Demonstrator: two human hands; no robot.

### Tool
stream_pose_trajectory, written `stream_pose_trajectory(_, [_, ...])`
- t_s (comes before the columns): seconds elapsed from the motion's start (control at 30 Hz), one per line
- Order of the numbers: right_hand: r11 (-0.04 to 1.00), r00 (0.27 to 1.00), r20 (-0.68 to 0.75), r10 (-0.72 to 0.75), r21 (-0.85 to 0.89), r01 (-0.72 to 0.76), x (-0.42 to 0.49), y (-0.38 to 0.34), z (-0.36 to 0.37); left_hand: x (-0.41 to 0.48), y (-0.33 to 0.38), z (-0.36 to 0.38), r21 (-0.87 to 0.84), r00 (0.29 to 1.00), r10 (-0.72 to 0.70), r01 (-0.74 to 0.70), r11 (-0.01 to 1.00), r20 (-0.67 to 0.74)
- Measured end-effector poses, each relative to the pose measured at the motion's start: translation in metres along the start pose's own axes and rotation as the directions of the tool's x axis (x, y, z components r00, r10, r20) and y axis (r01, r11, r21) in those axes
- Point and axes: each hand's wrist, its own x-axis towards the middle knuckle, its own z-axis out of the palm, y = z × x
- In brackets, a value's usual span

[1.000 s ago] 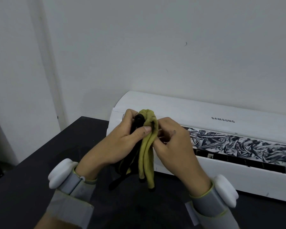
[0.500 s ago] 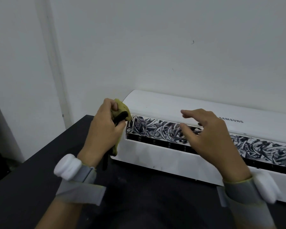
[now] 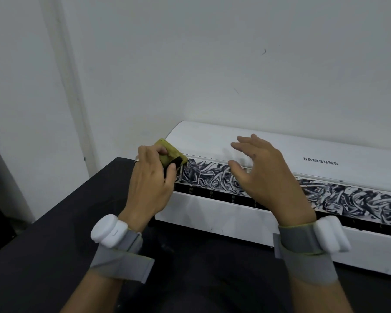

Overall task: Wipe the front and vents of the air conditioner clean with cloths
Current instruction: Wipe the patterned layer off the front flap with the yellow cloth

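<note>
**A:** Where's the cloth [image 3: 169, 153]?

**B:** In the left hand [image 3: 149, 188]. It's a yellow-green wad with a black piece showing by the thumb. The fingers [image 3: 146, 151] are curled round it, gripping it tight.

**A:** And where is it against the AC [image 3: 280, 152]?

**B:** Right at the top left corner, at the left end of the black-and-white patterned strip [image 3: 348, 199]. The wad seems to be touching the white front panel there.

**A:** The right hand [image 3: 266, 179]?

**B:** It holds nothing. Its fingers [image 3: 243, 146] are spread and loosely bent, over the panel just above the strip and to the right of the cloth. I can't tell whether the tips touch the panel.

**A:** How does the AC sit?

**B:** It lies lengthwise on a dark counter [image 3: 54, 233], with its back to a white wall [image 3: 212, 64], and runs out of view on the right. A dark slot [image 3: 212, 195] runs under the strip, with a plain white face below it. The logo [image 3: 320, 161] is to the right of the right hand.

**A:** Anything on the arms?

**B:** A grey wristband with a white pod on each wrist, left [image 3: 108, 231] and right [image 3: 332, 236]. There's a ring [image 3: 136, 159] on the left hand.
</note>
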Motion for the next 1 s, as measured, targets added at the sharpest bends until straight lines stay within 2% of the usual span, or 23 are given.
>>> stream_pose_trajectory(0.27, [0.999, 1.0, 0.014, 0.012, -0.049, -0.011, 0.003, 0.016, -0.003, 0.001, -0.006, 0.005, -0.024, 0.998, 0.005, -0.007, 1.0, -0.06])
stream_pose_trajectory(0.5, [0.998, 0.99, 0.136, 0.038, -0.062, -0.029, 0.002, 0.018, 0.003, 0.002, -0.007, -0.001, -0.012, 0.998, -0.012, 0.011, 1.0, -0.063])
stream_pose_trajectory(0.73, [0.994, 0.987, 0.155, 0.049, -0.104, -0.033, 0.002, 0.014, 0.004, 0.005, 0.0, 0.004, 0.029, 0.998, 0.022, -0.02, 0.999, -0.051])
stream_pose_trajectory(1.0, [0.993, 0.987, 0.154, 0.039, -0.117, -0.021, 0.002, 0.015, 0.003, 0.006, -0.006, 0.001, 0.039, 1.0, -0.017, 0.017, 0.999, 0.016])
